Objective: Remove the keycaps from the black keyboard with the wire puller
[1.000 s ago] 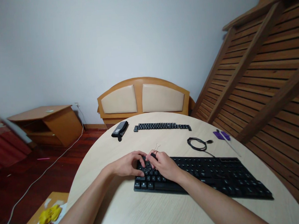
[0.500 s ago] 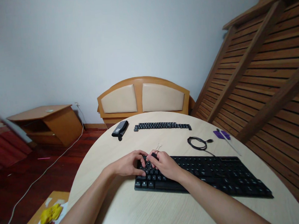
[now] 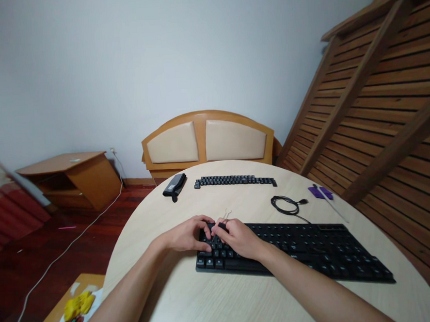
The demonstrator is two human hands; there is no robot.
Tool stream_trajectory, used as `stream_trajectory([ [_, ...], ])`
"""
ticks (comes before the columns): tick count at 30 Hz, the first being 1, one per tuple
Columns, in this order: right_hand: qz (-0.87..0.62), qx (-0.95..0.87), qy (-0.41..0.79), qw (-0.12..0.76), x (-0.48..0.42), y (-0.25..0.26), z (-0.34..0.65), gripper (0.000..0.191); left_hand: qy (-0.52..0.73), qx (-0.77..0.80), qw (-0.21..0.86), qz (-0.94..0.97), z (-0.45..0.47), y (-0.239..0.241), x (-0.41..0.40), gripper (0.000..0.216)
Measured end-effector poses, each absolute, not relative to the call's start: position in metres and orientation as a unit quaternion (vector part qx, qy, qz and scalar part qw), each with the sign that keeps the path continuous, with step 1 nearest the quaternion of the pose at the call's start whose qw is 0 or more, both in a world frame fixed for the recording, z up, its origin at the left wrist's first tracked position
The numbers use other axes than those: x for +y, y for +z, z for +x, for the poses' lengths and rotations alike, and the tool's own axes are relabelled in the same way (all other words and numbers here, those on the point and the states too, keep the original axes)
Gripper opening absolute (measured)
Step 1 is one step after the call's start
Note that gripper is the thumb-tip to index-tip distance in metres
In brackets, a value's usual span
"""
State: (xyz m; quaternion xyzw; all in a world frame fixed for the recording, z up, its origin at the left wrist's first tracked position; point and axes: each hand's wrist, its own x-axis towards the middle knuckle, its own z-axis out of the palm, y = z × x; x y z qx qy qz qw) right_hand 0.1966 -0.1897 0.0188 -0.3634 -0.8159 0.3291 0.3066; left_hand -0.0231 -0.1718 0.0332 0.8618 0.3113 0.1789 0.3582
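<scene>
A black keyboard (image 3: pixel 308 250) lies across the round pale wooden table (image 3: pixel 224 306). Both my hands meet over its left end. My left hand (image 3: pixel 186 236) is curled, its fingers bent over the keyboard's top-left corner and keys. My right hand (image 3: pixel 237 238) is closed in a pinch on a thin wire tool (image 3: pixel 227 213), whose two wire ends stick out beyond my fingers. What lies under my fingertips is hidden.
A row of loose black keycaps (image 3: pixel 234 181) lies at the table's far side, with a dark grey pouch (image 3: pixel 174 185) to its left. A coiled black cable (image 3: pixel 286 205) and a purple-handled tool (image 3: pixel 321 192) lie at the right. A wooden headboard (image 3: pixel 206 142) stands behind.
Both hands stay together on the keyboard's left end, with only small finger movement. The view has shifted slightly.
</scene>
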Motion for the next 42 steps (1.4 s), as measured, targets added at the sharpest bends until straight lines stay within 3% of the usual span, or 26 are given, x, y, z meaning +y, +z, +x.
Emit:
stream_trajectory([
  [22,-0.268,-0.893,0.186,0.31,-0.1931,0.012,0.1936,0.021,0.178,0.314,0.368,0.857,-0.0222,0.0314,-0.1706,0.026],
  [34,-0.393,-0.842,0.227,0.291,-0.1954,0.0184,0.193,0.036,0.194,0.32,0.359,0.855,-0.0228,0.0262,-0.1698,0.026],
  [42,-0.385,-0.814,0.31,0.307,-0.1934,0.0196,0.193,0.033,0.185,0.31,0.342,0.867,-0.0179,0.0329,-0.1734,0.021],
])
